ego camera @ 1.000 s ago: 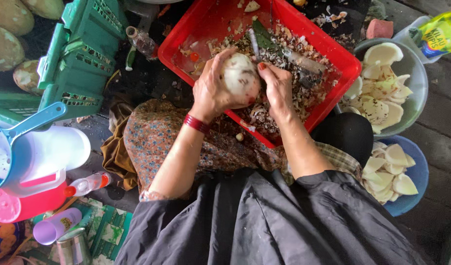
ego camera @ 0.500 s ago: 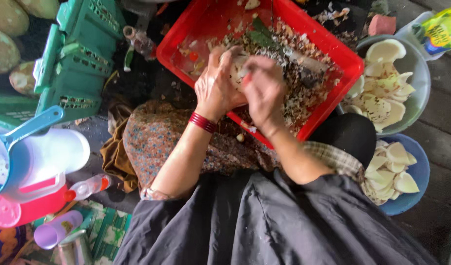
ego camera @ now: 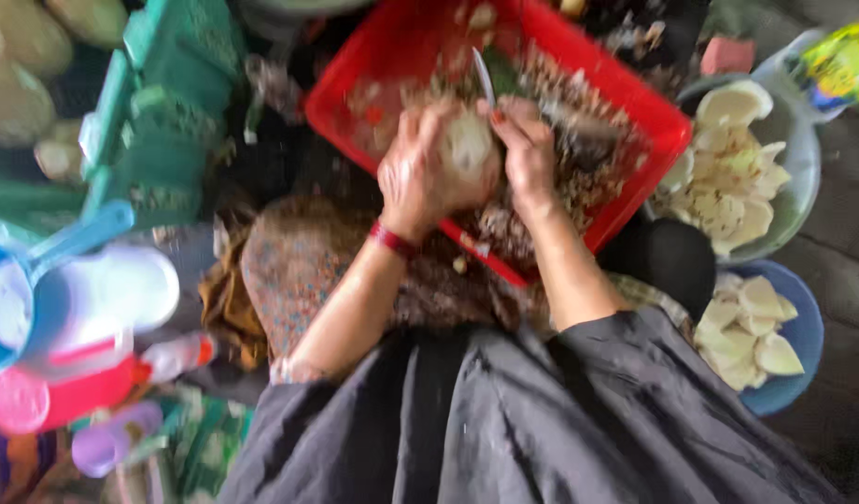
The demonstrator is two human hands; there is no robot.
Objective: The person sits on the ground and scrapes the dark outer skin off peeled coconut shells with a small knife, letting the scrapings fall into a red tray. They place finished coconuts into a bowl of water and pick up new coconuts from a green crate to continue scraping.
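My left hand [ego camera: 418,177] cups a pale round peeled piece of coconut [ego camera: 469,146] over a red plastic basket [ego camera: 635,93]. My right hand [ego camera: 528,154] grips a knife [ego camera: 484,79] whose thin blade sticks up just above the coconut. The picture is blurred by motion. Brown shavings and husk bits lie in the red basket under my hands. A red band sits on my left wrist.
A grey bowl [ego camera: 801,140] of white coconut pieces stands at the right, a blue bowl [ego camera: 803,336] with more below it. A green crate [ego camera: 159,121] is at the upper left. Blue, white and pink plastic containers [ego camera: 65,327] crowd the lower left.
Both hands stayed over the red basket while the coconut turned in my left hand; the knife blade now points up above it. The camera view shifted and blurred.
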